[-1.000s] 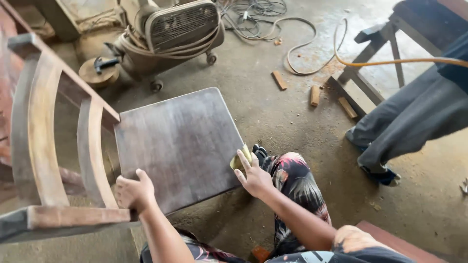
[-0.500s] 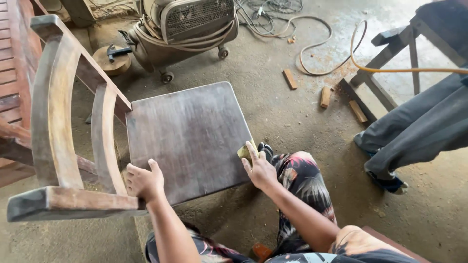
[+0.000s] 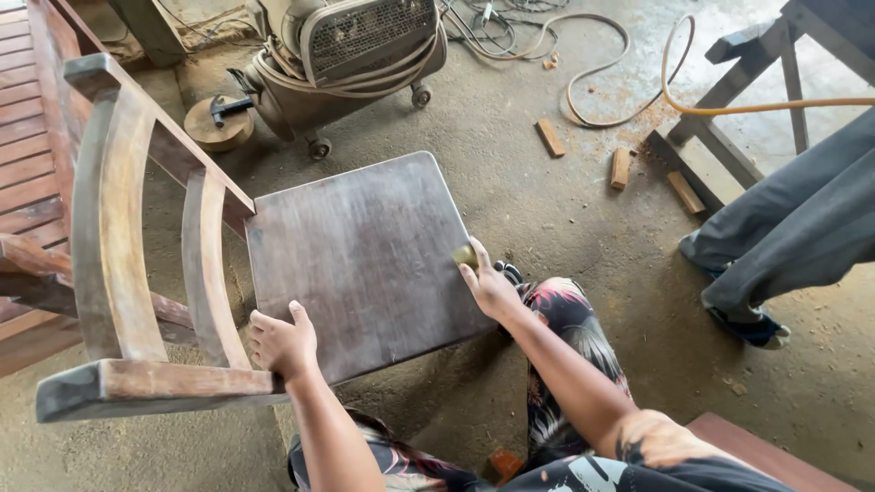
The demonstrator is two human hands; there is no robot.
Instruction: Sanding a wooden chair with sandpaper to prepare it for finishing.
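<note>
A dark wooden chair [image 3: 355,255] stands in front of me with its flat seat facing up and its curved slatted back [image 3: 118,246] at the left. My left hand [image 3: 283,342] grips the near left corner of the seat, beside the back post. My right hand [image 3: 488,287] presses a small yellowish pad [image 3: 466,256], folded like sandpaper, against the seat's right edge. My patterned trouser legs [image 3: 565,346] show below the seat.
A grey wheeled machine with a grille [image 3: 351,55] stands behind the chair, with hoses and cables [image 3: 592,82] on the concrete floor. Small wood offcuts [image 3: 620,169] lie at right. Another person's grey-trousered legs [image 3: 793,228] stand at far right. Red slatted furniture [image 3: 27,137] is at left.
The view has shifted right and nearer. My right hand has slid along the seat's right edge with the pad. My left hand keeps its hold on the corner.
</note>
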